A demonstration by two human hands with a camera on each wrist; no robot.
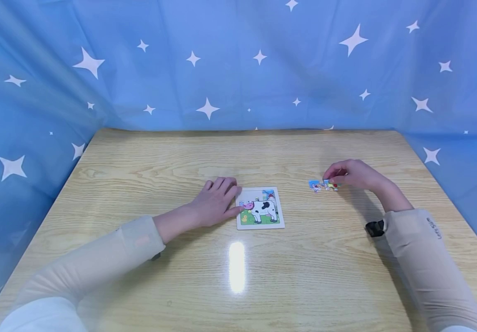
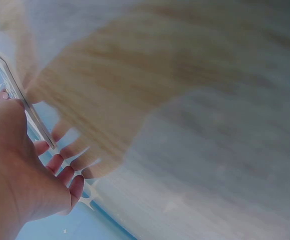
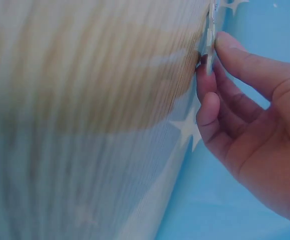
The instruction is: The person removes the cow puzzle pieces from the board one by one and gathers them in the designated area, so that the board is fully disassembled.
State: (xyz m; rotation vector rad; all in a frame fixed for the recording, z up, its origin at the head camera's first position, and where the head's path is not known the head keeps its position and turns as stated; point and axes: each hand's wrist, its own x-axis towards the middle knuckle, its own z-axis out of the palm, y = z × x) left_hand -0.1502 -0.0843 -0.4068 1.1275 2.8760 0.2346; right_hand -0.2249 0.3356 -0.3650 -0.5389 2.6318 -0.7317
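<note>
A square puzzle board (image 1: pixel 260 227) with a cow picture lies at the middle of the table, its upper left part blank. My left hand (image 1: pixel 216 202) rests at the board's left edge, thumb and a fingertip touching the frame, fingers relaxed; the left wrist view shows this hand (image 2: pixel 37 175) beside the board's thin edge (image 2: pixel 22 100). To the right, my right hand (image 1: pixel 352 174) pinches a puzzle piece (image 1: pixel 326 184) between thumb and fingers. Another blue and white piece (image 1: pixel 315 186) lies just left of it. In the right wrist view, the hand (image 3: pixel 255 95) holds a thin piece (image 3: pixel 210 52) edge-on.
The wooden table (image 1: pixel 159 161) reaches back to a blue curtain (image 1: pixel 230 83) with white stars, which also hangs at both sides. A bright light reflection shows on the tabletop in front of the board. A black buckle (image 1: pixel 375 228) hangs by the right sleeve.
</note>
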